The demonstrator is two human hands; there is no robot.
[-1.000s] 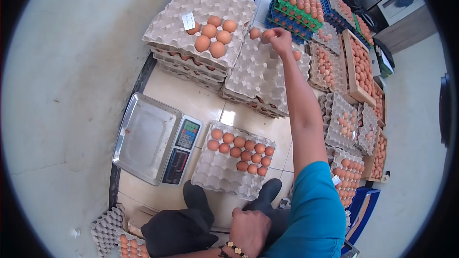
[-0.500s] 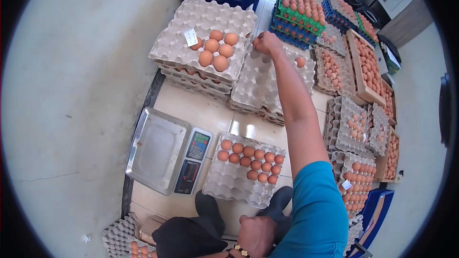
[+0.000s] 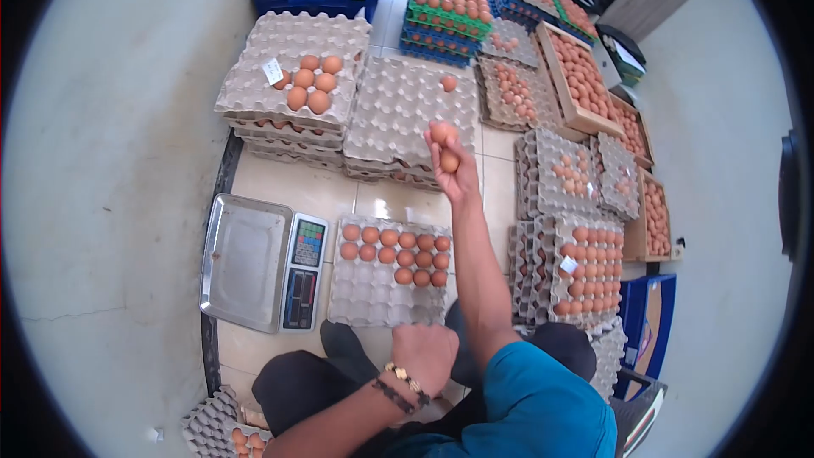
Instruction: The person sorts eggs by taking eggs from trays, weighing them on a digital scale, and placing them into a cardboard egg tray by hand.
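Note:
Two brown eggs (image 3: 443, 131) are gripped in the fingers of my right hand (image 3: 462, 174), which is raised over the near right edge of a stacked grey egg tray (image 3: 394, 114). One loose egg (image 3: 448, 83) sits in that tray. Below, on the floor, lies a grey cardboard tray (image 3: 360, 288) with two full-width rows of eggs and a shorter third row at its right. My left hand (image 3: 426, 354) is closed in a fist near this tray's front edge, back of the hand up; its inside is hidden.
Left of the floor tray stands a scale with a metal pan (image 3: 246, 263). Stacked cardboard trays (image 3: 246, 68) rise behind it, several eggs on top. Green and blue plastic trays (image 3: 441, 21) stand farther back. Wooden crates of eggs (image 3: 577, 76) and more tray stacks (image 3: 585, 271) line the right.
My right hand has left the stacked tray's far left corner and come back toward me, now showing two eggs. My left fist has risen into fuller view. The view has shifted to the right.

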